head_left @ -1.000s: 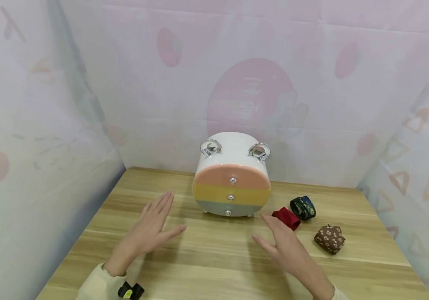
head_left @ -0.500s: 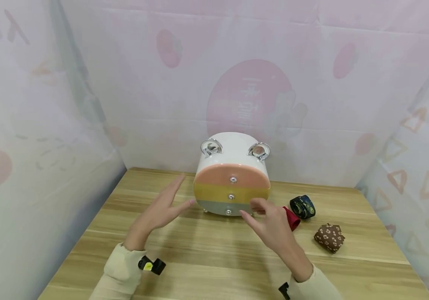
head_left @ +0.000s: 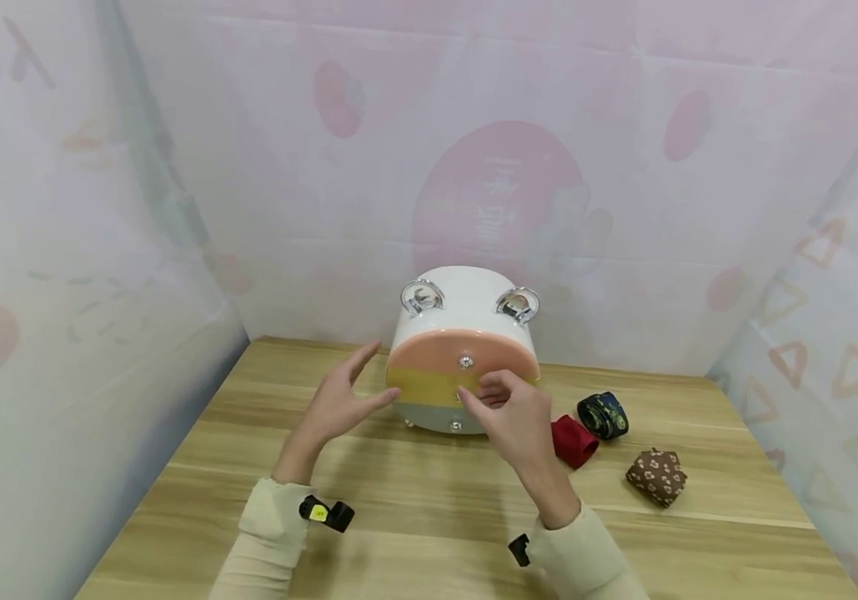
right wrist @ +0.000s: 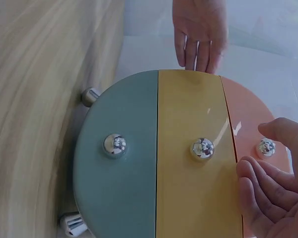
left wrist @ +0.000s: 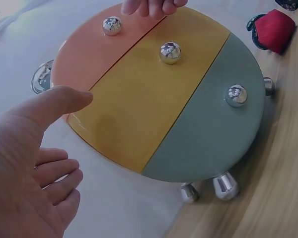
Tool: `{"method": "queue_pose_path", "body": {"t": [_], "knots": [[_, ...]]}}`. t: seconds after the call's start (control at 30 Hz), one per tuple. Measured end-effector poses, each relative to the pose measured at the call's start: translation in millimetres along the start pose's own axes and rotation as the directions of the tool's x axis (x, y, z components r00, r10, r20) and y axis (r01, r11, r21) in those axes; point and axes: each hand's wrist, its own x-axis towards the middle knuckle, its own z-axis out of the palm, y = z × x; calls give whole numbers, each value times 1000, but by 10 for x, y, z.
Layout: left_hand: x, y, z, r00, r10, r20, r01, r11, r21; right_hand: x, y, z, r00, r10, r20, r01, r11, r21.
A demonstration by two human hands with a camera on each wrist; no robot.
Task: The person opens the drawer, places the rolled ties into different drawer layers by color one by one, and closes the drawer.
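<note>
A small oval drawer cabinet (head_left: 466, 292) stands at the back of the table, white on top with two shiny ear-shaped parts. Its front has a salmon drawer (head_left: 429, 348), a yellow drawer (left wrist: 129, 99) and a green drawer (left wrist: 213, 124), each with a silver knob. My left hand (head_left: 336, 407) is held by the cabinet's left side, thumb apart from the fingers, gripping nothing. In front of the drawers hovers my right hand (head_left: 520, 421), fingers loosely bent. The right wrist view places its thumb and fingers on either side of the salmon drawer's knob (right wrist: 266, 148), with a gap visible.
To the right of the cabinet lie a rolled red tie (head_left: 574, 442), a dark patterned rolled tie (head_left: 604, 415) and a brown flowered one (head_left: 657, 477). Printed cloth walls (head_left: 308, 208) enclose the wooden table (head_left: 413, 517) at the back and sides.
Both hands have moved forward and inward to the cabinet. The right hand has come from beside the red tie to the drawer fronts, its fingers bending. The cabinet and ties stay put.
</note>
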Motion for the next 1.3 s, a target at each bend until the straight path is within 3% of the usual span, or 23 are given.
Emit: {"method": "queue_pose_path", "body": {"t": [0.23,0.6,1.07,1.3], "knots": [[50,-115,108,998,13,-56,-17,997,-76,100,-3,106,998,22,-59,-24,999,-44],[132,-178,215,997,36,-64,-43,994,-99,145,-3,196,994,-4,-105,-2,998,-59],[140,-124,238,996,42,-79,-50,993,-111,202,-56,279,989,-87,-118,76,993,-91],[129,-103,251,995,49,-82,-56,996,-75,216,-49,287,990,-78,-117,66,992,-104]]}}
